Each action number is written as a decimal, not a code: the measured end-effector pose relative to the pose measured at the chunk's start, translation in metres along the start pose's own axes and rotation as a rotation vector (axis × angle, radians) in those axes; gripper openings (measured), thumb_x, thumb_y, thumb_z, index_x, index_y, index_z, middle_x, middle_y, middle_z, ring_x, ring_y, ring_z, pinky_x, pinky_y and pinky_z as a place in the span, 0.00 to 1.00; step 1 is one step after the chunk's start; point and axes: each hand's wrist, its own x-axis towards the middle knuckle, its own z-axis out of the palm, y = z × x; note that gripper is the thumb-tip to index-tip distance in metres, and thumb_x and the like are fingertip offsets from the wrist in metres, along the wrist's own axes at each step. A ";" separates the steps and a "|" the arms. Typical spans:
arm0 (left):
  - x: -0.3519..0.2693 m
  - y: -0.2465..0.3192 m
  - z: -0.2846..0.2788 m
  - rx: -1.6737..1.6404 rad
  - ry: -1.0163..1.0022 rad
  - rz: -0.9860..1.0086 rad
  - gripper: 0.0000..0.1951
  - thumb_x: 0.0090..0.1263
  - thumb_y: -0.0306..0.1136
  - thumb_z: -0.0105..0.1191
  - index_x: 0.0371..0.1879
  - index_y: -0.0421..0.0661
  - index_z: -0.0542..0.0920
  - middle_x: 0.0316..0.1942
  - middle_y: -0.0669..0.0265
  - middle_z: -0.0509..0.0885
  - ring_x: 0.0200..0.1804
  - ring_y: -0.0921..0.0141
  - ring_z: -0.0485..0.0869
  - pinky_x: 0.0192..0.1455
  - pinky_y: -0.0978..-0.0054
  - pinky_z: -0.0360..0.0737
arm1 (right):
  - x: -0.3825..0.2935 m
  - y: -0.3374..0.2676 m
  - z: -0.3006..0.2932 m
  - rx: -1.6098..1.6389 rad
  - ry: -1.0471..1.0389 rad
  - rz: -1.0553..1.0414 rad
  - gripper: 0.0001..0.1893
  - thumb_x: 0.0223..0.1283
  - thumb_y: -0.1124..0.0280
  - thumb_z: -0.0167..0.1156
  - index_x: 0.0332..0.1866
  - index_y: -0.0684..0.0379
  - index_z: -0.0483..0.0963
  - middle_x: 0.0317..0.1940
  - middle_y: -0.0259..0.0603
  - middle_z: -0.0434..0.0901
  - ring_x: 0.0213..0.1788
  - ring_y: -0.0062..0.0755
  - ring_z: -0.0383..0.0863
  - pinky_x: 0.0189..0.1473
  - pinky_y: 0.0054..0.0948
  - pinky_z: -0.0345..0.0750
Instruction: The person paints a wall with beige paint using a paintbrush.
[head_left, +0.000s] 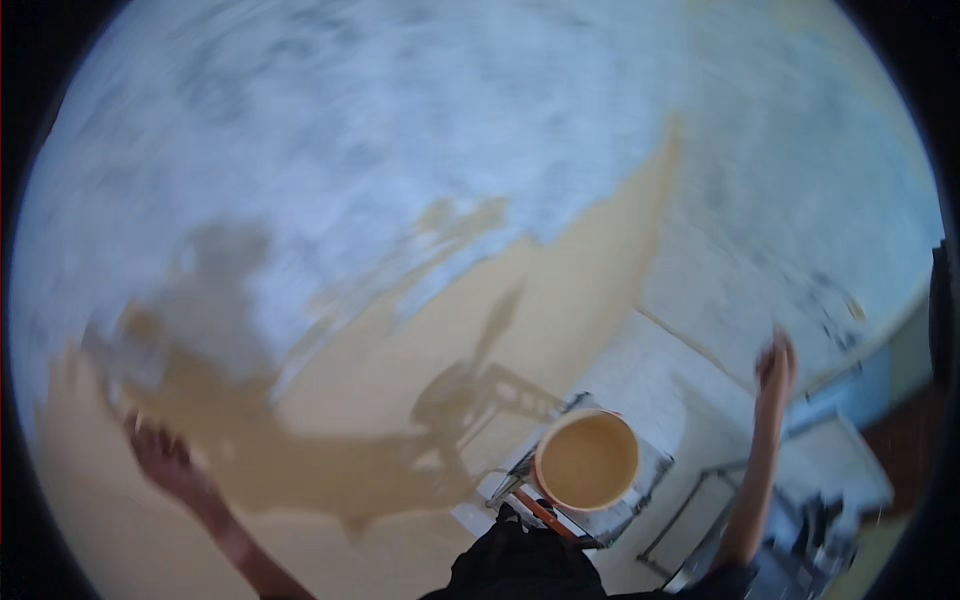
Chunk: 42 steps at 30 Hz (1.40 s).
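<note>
Before me spreads a broad wall surface (405, 127), patchy white and grey, with smooth tan areas lower down. My left hand (159, 450) is raised at the lower left, close to the tan part, its fingers curled. Blur hides whether it holds anything or touches the wall. On the other side, my right hand (777, 361) is held out with bent fingers in front of the pale wall; its grip is too blurred to make out. Between my arms, just in front of my body, stands a round bucket (589, 460) of tan liquid. Neither hand touches the bucket.
The bucket rests on a small platform (654, 466) with an orange-red bar (546, 516) beside it. A metal frame (679, 517) and dark and grey items (814, 536) lie at the lower right. Shadows fall across the wall.
</note>
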 end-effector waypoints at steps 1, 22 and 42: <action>0.008 0.007 0.000 -0.139 0.048 -0.100 0.19 0.76 0.44 0.44 0.59 0.47 0.73 0.29 0.79 0.66 0.28 0.84 0.62 0.26 0.87 0.59 | 0.053 -0.003 -0.005 0.196 -0.044 0.043 0.14 0.69 0.65 0.54 0.54 0.60 0.75 0.21 0.27 0.66 0.21 0.17 0.65 0.23 0.18 0.63; -0.004 -0.022 0.022 -0.017 0.042 -0.176 0.10 0.74 0.39 0.53 0.44 0.46 0.76 0.21 0.80 0.60 0.21 0.87 0.56 0.21 0.85 0.50 | -0.095 0.236 -0.086 -0.714 -0.351 0.336 0.25 0.74 0.53 0.43 0.43 0.66 0.78 0.28 0.44 0.83 0.26 0.30 0.78 0.27 0.33 0.72; 0.044 0.009 0.053 -0.137 -0.010 -0.083 0.14 0.76 0.44 0.50 0.37 0.45 0.72 0.20 0.77 0.60 0.19 0.84 0.58 0.19 0.84 0.53 | -0.169 0.113 -0.003 -1.342 -0.330 0.137 0.17 0.64 0.58 0.51 0.39 0.57 0.82 0.33 0.54 0.84 0.32 0.53 0.83 0.35 0.49 0.77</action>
